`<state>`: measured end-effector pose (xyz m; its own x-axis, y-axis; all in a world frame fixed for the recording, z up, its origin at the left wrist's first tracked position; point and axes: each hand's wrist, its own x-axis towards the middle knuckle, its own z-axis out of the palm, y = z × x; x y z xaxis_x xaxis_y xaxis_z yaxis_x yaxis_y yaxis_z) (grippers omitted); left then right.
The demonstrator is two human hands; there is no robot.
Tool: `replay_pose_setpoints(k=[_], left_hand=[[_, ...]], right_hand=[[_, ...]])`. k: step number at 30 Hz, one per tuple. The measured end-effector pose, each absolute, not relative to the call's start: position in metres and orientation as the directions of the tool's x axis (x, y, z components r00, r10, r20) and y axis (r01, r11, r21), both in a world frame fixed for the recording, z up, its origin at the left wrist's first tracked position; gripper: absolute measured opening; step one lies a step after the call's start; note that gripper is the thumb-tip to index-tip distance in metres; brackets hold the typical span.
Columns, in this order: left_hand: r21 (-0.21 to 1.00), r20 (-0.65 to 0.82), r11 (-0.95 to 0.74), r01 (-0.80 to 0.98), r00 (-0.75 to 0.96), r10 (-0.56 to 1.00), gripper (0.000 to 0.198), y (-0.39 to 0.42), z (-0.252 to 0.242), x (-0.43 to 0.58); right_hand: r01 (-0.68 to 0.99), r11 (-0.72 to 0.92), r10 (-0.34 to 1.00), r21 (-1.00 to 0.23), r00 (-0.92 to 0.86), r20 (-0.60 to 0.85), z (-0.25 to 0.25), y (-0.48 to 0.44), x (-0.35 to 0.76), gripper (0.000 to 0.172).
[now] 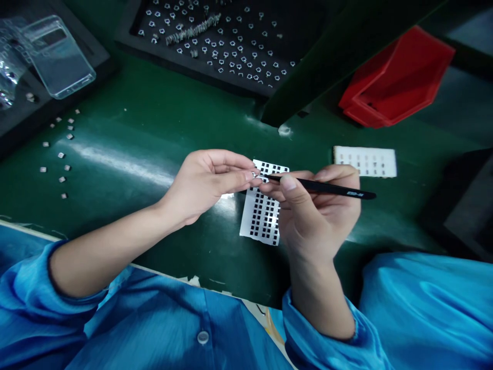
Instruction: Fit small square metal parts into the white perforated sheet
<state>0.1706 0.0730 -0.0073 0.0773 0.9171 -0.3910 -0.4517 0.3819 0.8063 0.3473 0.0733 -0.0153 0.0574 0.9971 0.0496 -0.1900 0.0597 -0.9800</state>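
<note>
My left hand (pixel 206 182) pinches a tiny metallic piece (pixel 254 175) between thumb and fingertips; its exact kind is too small to make out. Black tweezers (pixel 331 188) lie in the grip of my right hand (pixel 316 216), their tips pointing left and meeting the small piece. Beneath both hands, on the green table, is a white sheet (pixel 246 226) with rows of small black squares, partly covered by my fingers.
Small square parts (pixel 61 155) are scattered at left near a clear phone case (pixel 63 56). A black tray (pixel 239 85) of little frames sits at the back. A red bin (pixel 400 82) and a white foam block (pixel 390 163) stand right, past a dark post (pixel 308 87).
</note>
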Motion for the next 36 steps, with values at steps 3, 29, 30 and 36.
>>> replay_pose_setpoints(k=[3, 29, 30, 36], left_hand=[[0.820, -0.362, 0.348, -0.454, 0.060, 0.930, 0.012, 0.072, -0.006, 0.171], [0.985, -0.104, 0.072, -0.159, -0.203, 0.974, 0.035, 0.104, 0.005, 0.137], [0.995, -0.056, 0.037, -0.088, -0.219, 0.974, 0.035, 0.118, 0.010, 0.129], [0.971, 0.115, -0.065, 0.229, -0.212, 0.970, 0.034, 0.242, 0.030, 0.097]], right_hand=[[-0.181, 0.045, 0.998, -0.982, 0.055, 0.036, -0.014, 0.072, 0.347, 0.040], [-0.310, 0.070, 0.982, -0.948, 0.188, 0.011, -0.012, 0.076, 0.349, 0.050], [-0.327, 0.066, 0.983, -0.943, 0.184, 0.005, -0.011, 0.076, 0.349, 0.049], [-0.393, 0.045, 0.991, -0.919, 0.131, -0.008, -0.005, 0.071, 0.344, 0.044]])
